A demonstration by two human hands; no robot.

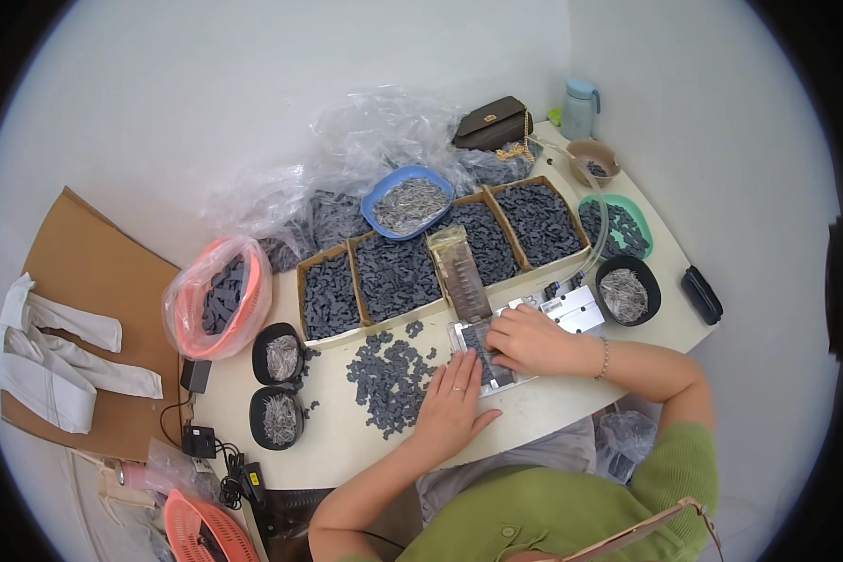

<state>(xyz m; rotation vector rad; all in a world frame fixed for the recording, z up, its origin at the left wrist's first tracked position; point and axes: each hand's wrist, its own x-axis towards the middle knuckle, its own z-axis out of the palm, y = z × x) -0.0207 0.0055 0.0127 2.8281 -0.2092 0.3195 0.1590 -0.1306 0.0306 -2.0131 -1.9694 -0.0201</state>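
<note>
My left hand (448, 403) lies nearly flat with its fingers stretched out, a ring on one of them. Its fingertips rest at the left edge of a small metal fixture (492, 386) holding dark grey pieces. Over this fixture my right hand (531, 341) bends down with its fingers drawn together; what they pinch, if anything, is hidden. Beside my left hand spreads a loose pile of small dark grey plastic parts (391, 382). A silver pneumatic block (573, 310) with a clear hose adjoins the fixture, right of my right hand.
A divided cardboard tray (370, 330) of grey parts spans the table's middle, with a clear plastic box (460, 276) leaning on it. Thin metal pins fill a blue tray (375, 223) and black bowls (648, 304). A green tray (648, 228) and pink basket (189, 323) hold grey parts.
</note>
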